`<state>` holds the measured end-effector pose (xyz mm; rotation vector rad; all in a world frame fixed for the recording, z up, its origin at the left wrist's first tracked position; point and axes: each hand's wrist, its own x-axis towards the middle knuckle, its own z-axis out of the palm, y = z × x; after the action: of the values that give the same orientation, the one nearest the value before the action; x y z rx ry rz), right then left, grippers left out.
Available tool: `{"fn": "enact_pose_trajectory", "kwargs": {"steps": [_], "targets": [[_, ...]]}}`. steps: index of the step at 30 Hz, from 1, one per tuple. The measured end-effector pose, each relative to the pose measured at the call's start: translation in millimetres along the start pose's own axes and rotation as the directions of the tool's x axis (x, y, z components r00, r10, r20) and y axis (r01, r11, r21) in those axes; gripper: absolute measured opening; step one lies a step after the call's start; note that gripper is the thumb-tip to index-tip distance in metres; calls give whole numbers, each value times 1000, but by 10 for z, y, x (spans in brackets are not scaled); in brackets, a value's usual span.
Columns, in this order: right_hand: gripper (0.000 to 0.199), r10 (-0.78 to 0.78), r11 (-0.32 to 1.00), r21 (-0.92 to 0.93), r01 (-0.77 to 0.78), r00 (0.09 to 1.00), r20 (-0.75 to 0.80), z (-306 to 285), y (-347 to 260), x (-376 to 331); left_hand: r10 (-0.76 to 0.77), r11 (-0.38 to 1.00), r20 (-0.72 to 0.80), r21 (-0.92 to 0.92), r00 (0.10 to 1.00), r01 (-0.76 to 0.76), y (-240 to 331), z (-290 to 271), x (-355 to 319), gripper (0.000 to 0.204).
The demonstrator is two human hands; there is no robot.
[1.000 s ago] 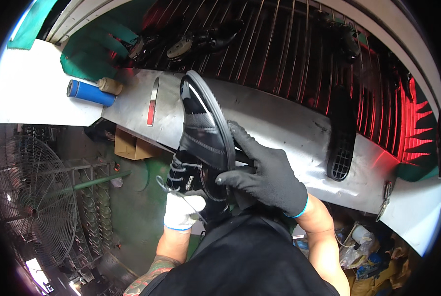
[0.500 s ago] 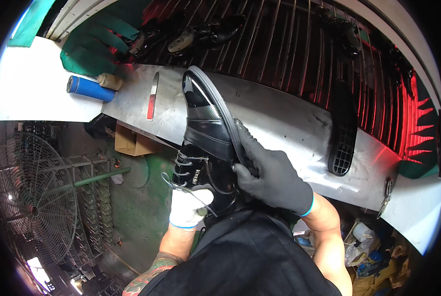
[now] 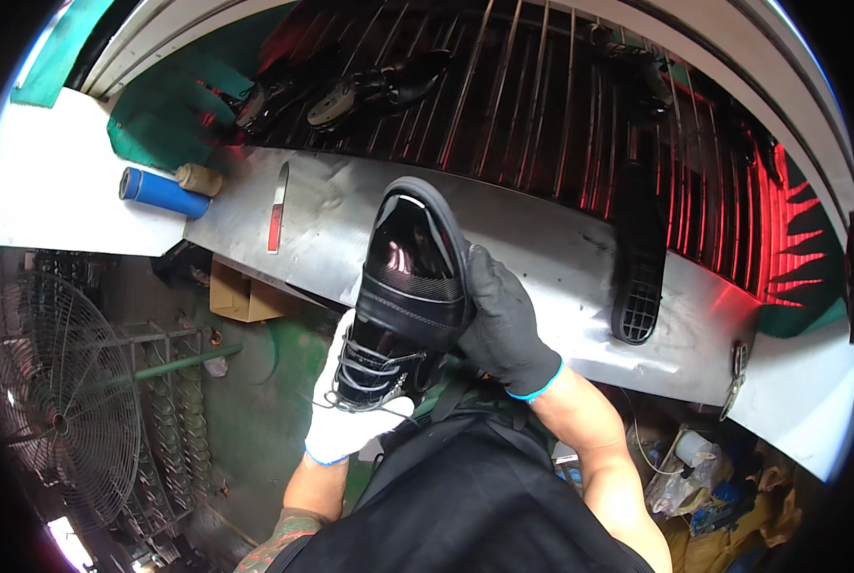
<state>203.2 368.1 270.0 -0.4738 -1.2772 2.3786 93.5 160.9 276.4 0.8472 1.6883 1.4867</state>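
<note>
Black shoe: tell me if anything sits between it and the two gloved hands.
Nothing visible does. The black shoe is already gripped directly: the left hand in a white glove cups its laced end, and the right hand in a black glove wraps its side.

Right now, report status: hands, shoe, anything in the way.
Left hand white-gloved, cupping the heel end. Right hand black-gloved, gripping the side. Shoe black, glossy, toe pointing away over the metal bench. Loose sole lies right of it, apart.

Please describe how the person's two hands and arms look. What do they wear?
The left hand wears a white glove, the right hand a black glove; both have a blue cuff edge. Both forearms are bare, without sleeves. The left forearm shows a tattoo.
</note>
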Motion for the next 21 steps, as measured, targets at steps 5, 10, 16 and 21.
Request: {"fn": "enact_pose_trajectory", "kwargs": {"steps": [5,10,16,21], "targets": [[54,-19,964,263,27,999,-33,-109,-40,-19,-41,998,0,-52,999,41,61,-8,-73,103],[64,-172,984,15,177,971,-167,-198,4,28,337,526,48,819,940,-230,231,61,139,68],[92,49,941,337,-18,995,-85,-23,441,-83,346,70,276,945,897,-318,374,427,-2,57],[81,226,879,426,-213,974,21,-197,456,-227,448,445,184,802,875,-397,508,185,45,39]]}}
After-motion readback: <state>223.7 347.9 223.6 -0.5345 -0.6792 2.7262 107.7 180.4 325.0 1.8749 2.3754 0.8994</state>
